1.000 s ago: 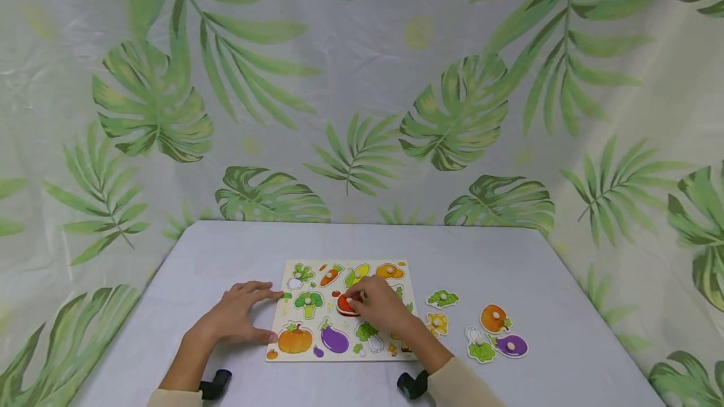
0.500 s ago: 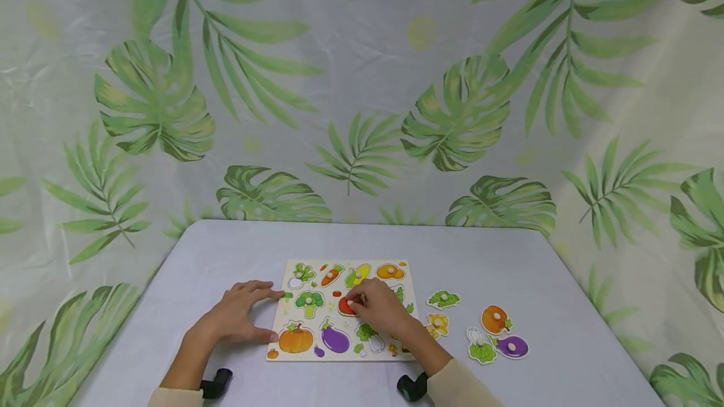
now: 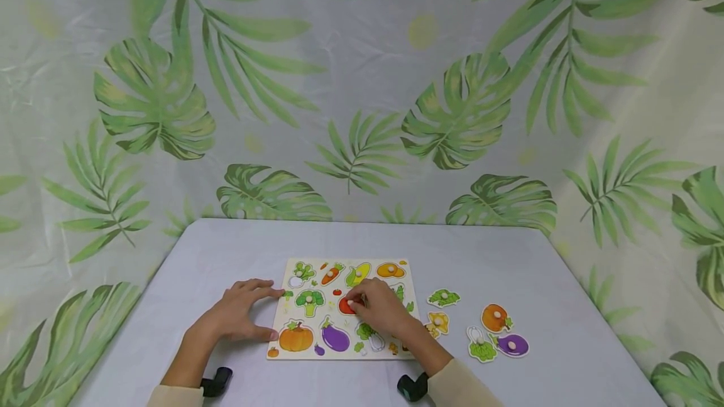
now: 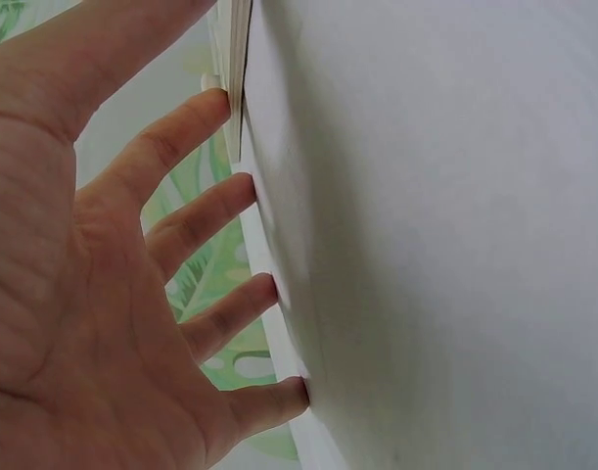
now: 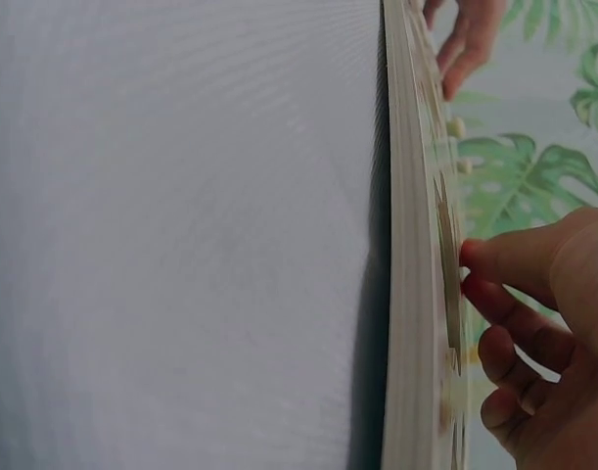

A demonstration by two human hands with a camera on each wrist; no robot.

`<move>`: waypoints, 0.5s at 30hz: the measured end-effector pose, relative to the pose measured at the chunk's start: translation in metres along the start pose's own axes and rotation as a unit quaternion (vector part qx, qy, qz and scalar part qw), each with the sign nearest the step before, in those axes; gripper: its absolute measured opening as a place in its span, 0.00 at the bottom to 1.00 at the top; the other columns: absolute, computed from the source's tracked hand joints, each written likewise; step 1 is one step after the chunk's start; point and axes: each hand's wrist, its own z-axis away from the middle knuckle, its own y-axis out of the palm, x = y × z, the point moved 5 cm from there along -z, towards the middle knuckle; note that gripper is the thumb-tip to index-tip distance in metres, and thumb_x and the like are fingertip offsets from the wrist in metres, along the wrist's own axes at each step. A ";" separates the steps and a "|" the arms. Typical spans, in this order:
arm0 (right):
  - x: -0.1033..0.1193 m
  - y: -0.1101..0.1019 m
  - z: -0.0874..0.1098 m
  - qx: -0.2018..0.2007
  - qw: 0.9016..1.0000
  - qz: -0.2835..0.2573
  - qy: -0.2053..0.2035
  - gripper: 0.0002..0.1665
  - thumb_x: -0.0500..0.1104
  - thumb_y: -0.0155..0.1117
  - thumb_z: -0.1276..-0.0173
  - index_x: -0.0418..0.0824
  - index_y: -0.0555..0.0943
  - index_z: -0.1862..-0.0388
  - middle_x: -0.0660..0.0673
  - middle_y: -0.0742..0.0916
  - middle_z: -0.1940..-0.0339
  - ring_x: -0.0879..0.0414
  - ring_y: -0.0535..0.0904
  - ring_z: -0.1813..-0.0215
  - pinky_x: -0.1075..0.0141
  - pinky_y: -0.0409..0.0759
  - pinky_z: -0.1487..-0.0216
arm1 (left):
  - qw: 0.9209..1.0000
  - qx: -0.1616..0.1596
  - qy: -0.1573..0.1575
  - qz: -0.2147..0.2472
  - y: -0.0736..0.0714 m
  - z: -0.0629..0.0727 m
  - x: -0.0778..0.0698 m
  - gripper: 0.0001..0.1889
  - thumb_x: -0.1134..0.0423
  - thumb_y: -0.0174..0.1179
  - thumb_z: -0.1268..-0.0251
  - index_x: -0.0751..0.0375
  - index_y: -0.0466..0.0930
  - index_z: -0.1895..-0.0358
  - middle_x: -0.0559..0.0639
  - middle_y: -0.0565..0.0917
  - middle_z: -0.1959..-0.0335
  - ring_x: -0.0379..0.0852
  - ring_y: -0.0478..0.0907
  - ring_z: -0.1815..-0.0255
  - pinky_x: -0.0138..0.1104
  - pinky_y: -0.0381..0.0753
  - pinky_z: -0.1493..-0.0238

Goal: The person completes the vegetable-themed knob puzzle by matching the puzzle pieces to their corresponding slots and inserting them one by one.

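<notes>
The thumb and index finger of the right hand [image 3: 380,308] pinch the knob of a red tomato piece [image 3: 345,306], which sits around the middle of the vegetable board [image 3: 339,356]; the hand hides part of it, so whether it lies fully flush cannot be told. The left hand [image 3: 240,314] grasps nothing: its fingers are spread and straight, thumb and index touching the board's left edge.

Around the tomato, the broccoli [image 3: 309,304] lies toward the board's left edge, and the carrot [image 3: 330,276] and corn [image 3: 356,275] toward its far edge. An orange potato-like piece [image 3: 388,270] fills the far right corner. A pumpkin picture [image 3: 296,339] marks the near left corner, with an eggplant picture [image 3: 336,338] beside it along the near edge.

Past the board's right edge, a green leafy piece [image 3: 438,299] and a yellow piece [image 3: 438,319], partly behind the right forearm, rest on the tabletop [image 3: 464,256]. Nearer the tabletop's right edge, an orange pumpkin piece [image 3: 493,319], a white-and-green cabbage piece [image 3: 482,351] and a purple eggplant piece [image 3: 517,347] cluster closely. Beyond the tabletop's far edge hangs a leaf-patterned curtain [image 3: 362,80].
</notes>
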 end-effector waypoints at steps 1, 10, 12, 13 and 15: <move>0.000 0.000 0.000 0.000 1.000 -0.001 0.001 0.09 0.42 0.70 0.29 0.46 0.91 0.52 0.56 0.86 0.63 0.59 0.74 0.59 0.69 0.75 0.59 | 1.000 0.000 0.001 -0.002 0.000 0.000 0.000 0.45 0.34 0.79 0.60 0.43 0.80 0.32 0.57 0.73 0.26 0.71 0.65 0.27 0.76 0.59 0.33; 0.000 -0.005 0.004 -0.003 0.999 -0.035 0.005 0.11 0.42 0.72 0.31 0.45 0.89 0.51 0.54 0.87 0.58 0.59 0.77 0.56 0.68 0.79 0.55 | 1.000 0.004 0.002 -0.006 0.002 -0.002 0.003 0.46 0.33 0.78 0.60 0.43 0.79 0.32 0.57 0.73 0.26 0.72 0.64 0.27 0.77 0.58 0.33; -0.003 -0.007 0.005 -0.006 0.999 -0.036 0.005 0.11 0.42 0.72 0.31 0.46 0.89 0.51 0.53 0.87 0.59 0.59 0.77 0.57 0.68 0.79 0.56 | 1.000 0.004 0.001 -0.006 0.002 -0.002 0.003 0.46 0.33 0.78 0.60 0.43 0.79 0.32 0.57 0.73 0.26 0.72 0.64 0.26 0.78 0.58 0.33; -0.004 -0.009 0.006 -0.008 0.999 -0.035 0.005 0.11 0.43 0.72 0.30 0.46 0.89 0.50 0.53 0.87 0.59 0.58 0.77 0.57 0.68 0.78 0.56 | 1.000 0.005 0.001 -0.006 0.002 -0.002 0.003 0.46 0.33 0.78 0.60 0.43 0.79 0.31 0.57 0.73 0.26 0.72 0.64 0.26 0.78 0.58 0.33; -0.007 -0.013 0.008 -0.010 0.999 -0.030 0.013 0.11 0.43 0.71 0.30 0.47 0.89 0.50 0.54 0.86 0.59 0.59 0.76 0.58 0.67 0.77 0.56 | 1.000 0.006 0.000 -0.006 0.002 -0.002 0.002 0.46 0.33 0.78 0.60 0.43 0.79 0.31 0.57 0.73 0.26 0.72 0.64 0.26 0.78 0.58 0.33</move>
